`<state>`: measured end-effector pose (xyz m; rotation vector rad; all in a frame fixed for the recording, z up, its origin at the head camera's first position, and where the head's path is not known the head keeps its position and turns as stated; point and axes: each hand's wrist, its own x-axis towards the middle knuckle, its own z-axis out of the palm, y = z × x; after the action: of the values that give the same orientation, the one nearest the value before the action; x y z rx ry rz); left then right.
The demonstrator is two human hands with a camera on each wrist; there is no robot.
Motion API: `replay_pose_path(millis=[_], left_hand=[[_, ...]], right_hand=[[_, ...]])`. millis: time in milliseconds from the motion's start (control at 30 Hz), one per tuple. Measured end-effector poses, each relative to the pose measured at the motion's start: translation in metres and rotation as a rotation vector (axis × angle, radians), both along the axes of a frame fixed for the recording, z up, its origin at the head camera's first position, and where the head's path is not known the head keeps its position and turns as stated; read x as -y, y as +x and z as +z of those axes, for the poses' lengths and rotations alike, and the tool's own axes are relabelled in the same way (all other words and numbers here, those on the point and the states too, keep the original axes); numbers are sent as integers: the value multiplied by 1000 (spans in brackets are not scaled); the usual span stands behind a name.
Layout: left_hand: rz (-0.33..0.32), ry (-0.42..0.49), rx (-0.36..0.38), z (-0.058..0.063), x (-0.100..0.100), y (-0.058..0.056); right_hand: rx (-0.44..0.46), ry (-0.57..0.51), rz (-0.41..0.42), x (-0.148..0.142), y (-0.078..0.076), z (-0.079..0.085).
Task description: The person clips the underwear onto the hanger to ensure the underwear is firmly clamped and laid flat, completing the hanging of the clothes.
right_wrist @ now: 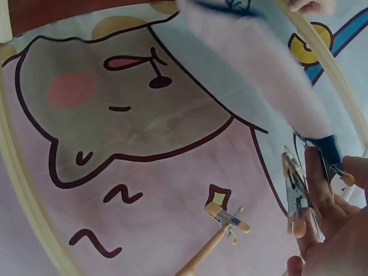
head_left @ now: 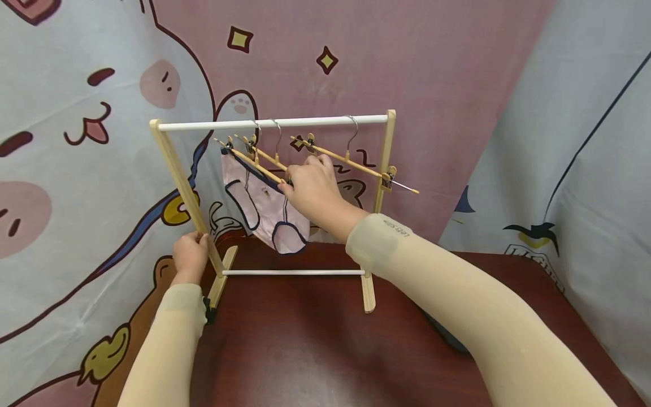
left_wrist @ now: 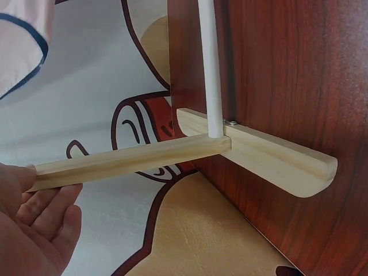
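Note:
A small wooden garment rack with a white top rail stands on the table. My left hand grips its left wooden post, thumb on one side and fingers on the other. Pink underpants with dark blue trim hang from a wooden clip hanger on the rail. My right hand pinches the near end of this hanger, at the clip by the waistband corner. Its fingertips are partly hidden. Just behind is a second clip hanger, its near end covered by the hand.
Farther right on the rail hangs a bare clip hanger, its near end by the right post. A white lower bar joins the rack's feet. Cartoon-printed cloth hangs behind the dark red table.

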<state>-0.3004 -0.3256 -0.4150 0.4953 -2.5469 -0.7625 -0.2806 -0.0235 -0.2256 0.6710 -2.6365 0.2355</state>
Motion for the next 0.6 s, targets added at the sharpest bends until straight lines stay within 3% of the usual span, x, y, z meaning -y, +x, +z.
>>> replay_pose_path(millis=[300, 600], left_hand=[[-1, 2, -8, 3, 1, -1], [0, -2, -22, -1, 0, 0]], right_hand=[[-66, 47, 41, 22, 5, 4], [-78, 80, 26, 57, 7, -5]])
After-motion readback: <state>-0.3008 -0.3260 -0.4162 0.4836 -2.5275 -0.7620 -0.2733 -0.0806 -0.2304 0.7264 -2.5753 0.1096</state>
